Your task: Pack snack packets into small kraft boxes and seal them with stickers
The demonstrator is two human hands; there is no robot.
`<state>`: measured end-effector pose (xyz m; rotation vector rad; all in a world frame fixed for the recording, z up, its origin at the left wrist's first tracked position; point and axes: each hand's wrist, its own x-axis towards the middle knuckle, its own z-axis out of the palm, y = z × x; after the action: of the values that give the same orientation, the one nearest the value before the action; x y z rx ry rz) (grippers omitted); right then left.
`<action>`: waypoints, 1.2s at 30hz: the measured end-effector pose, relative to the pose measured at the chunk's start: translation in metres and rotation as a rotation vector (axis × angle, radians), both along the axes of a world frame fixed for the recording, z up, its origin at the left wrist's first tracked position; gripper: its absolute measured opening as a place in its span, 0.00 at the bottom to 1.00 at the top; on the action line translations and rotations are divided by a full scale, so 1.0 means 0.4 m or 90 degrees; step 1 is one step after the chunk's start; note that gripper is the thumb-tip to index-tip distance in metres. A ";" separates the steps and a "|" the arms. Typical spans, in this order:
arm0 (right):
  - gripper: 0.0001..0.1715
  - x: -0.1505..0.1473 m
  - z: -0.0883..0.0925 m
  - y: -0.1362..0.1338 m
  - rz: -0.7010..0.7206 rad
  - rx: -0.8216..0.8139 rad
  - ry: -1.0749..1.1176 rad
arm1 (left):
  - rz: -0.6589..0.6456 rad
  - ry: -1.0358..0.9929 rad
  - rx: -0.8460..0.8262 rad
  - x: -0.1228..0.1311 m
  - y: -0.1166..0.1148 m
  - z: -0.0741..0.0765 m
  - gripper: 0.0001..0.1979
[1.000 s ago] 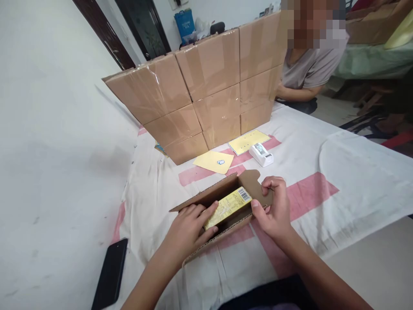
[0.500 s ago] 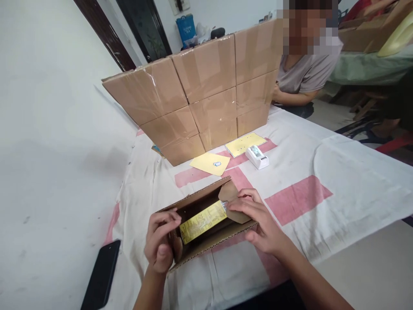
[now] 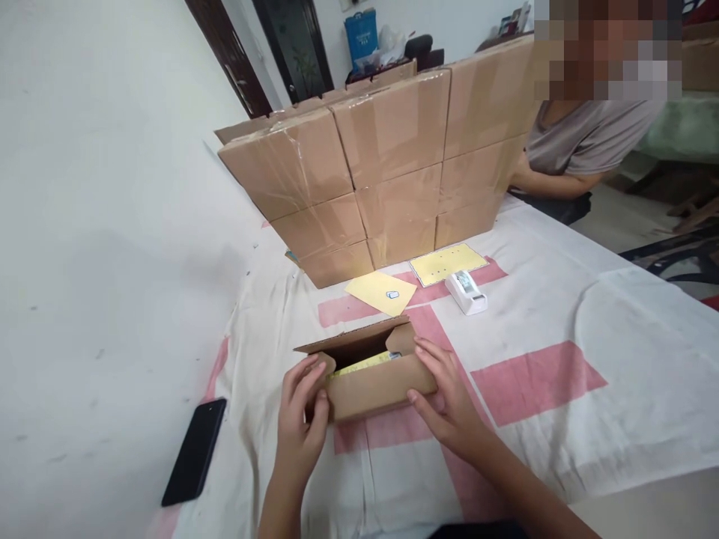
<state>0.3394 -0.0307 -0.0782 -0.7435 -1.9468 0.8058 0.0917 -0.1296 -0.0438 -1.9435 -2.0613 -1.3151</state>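
Observation:
A small brown cardboard box [image 3: 377, 389] stands between my two hands on the cloth-covered table, its top open and its long back flap raised. Inside lies a yellow printed packet [image 3: 359, 365], mostly hidden by the front wall. My left hand [image 3: 303, 397] grips the box's left end, fingers at the side flap and thumb near the front corner. On the right end, my right hand [image 3: 441, 389] holds the box with its thumb on the front wall and its fingers by the right side flap.
Behind the box stands a tall wall of taped cardboard boxes [image 3: 398, 172]. Yellow cards [image 3: 382, 292] and a white device with a small screen [image 3: 466, 292] lie before it. A black phone [image 3: 194, 451] rests at the left. Another person [image 3: 584, 157] sits beyond the wall at the right.
The box has tipped so its front wall now faces me and hides more of the yellow packet. Both hands have shifted their hold on its ends. The camera view has swung left.

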 end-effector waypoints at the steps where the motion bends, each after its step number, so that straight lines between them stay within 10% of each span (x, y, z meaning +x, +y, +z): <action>1: 0.35 -0.001 -0.005 0.006 0.002 0.015 -0.013 | 0.006 0.054 -0.001 0.007 0.006 0.007 0.24; 7: 0.20 -0.011 -0.035 0.017 -0.023 0.098 0.013 | 0.061 0.280 0.018 0.034 0.009 0.020 0.28; 20: 0.26 0.008 -0.051 0.009 0.018 0.170 0.083 | 0.081 0.362 -0.006 0.076 0.036 0.041 0.17; 25: 0.25 0.003 -0.051 0.012 0.007 0.196 0.082 | 0.095 0.335 0.169 0.077 0.026 0.040 0.06; 36: 0.35 0.003 -0.059 0.011 0.012 0.190 0.060 | 0.054 0.322 0.171 0.130 -0.028 -0.058 0.19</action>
<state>0.3404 -0.0262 -0.1018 -0.5001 -1.9347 0.5332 0.1438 -0.1409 -0.0672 -1.8092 -1.6153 -0.9014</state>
